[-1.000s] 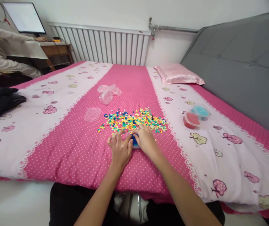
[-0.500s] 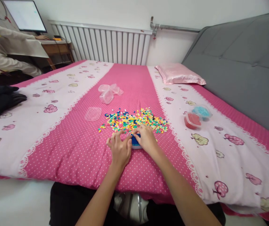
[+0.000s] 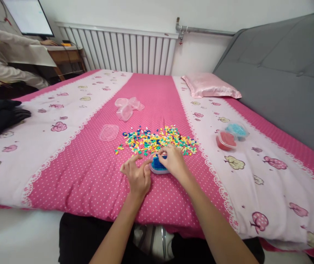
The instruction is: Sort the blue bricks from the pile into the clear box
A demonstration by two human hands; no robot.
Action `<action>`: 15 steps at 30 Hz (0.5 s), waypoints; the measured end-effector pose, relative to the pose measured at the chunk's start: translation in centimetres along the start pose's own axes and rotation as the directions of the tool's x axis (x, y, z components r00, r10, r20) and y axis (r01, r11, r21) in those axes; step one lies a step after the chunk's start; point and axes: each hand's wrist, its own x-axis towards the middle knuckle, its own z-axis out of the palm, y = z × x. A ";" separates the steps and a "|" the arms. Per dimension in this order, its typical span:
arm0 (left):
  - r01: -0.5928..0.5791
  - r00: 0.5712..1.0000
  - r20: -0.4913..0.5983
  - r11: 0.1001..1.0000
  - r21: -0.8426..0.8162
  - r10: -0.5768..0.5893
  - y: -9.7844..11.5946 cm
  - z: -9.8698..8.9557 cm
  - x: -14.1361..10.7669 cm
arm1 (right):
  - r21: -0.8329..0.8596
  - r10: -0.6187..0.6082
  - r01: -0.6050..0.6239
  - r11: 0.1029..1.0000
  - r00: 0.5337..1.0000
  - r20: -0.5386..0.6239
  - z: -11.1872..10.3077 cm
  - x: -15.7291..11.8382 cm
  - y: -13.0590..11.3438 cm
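Note:
A small clear container (image 3: 159,169) with dark blue pieces inside sits on the pink bedding between my hands. My left hand (image 3: 138,175) is at its left side, fingers apart, with the index fingertip near the rim. Over the container's right part, my right hand (image 3: 172,158) has thumb and index finger pinched close together; whatever lies between them is too small to make out. Just beyond is a spread pile of small multicoloured pieces (image 3: 170,137), in yellow, green, blue, white and pink.
A clear lid (image 3: 109,132) lies left of the pile, with several clear containers (image 3: 125,112) behind it. On the right are a red-filled container (image 3: 226,140) and a light-blue-filled one (image 3: 237,130). A pink pillow (image 3: 210,86) lies farther back. Another person sits at the far left desk.
My left hand has shifted slightly left and its fingers have moved back from the container. My right hand has moved slightly right, uncovering more of the blue pieces.

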 end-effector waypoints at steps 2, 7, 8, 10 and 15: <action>0.046 0.999 0.014 0.999 -0.010 -0.046 0.0 0.0 0.0 | -0.006 0.019 -0.019 1.000 1.000 -0.015 -0.5 0.0 0.4; 0.073 0.990 0.119 0.997 0.014 -0.074 0.1 0.3 0.4 | -0.033 -0.010 0.009 0.999 1.000 -0.029 -0.8 0.3 0.5; 0.057 0.989 0.134 0.998 0.028 -0.060 0.2 0.3 0.4 | -0.038 -0.024 0.023 0.999 0.999 -0.025 -0.7 0.4 0.3; 0.018 0.988 0.151 0.998 0.058 -0.026 0.2 0.4 0.5 | -0.046 -0.053 0.053 0.998 0.998 -0.013 -0.4 0.6 0.1; -0.038 0.985 0.169 0.994 0.107 0.020 0.3 0.6 0.4 | -0.066 -0.086 0.087 0.994 0.996 0.008 -0.1 0.8 0.1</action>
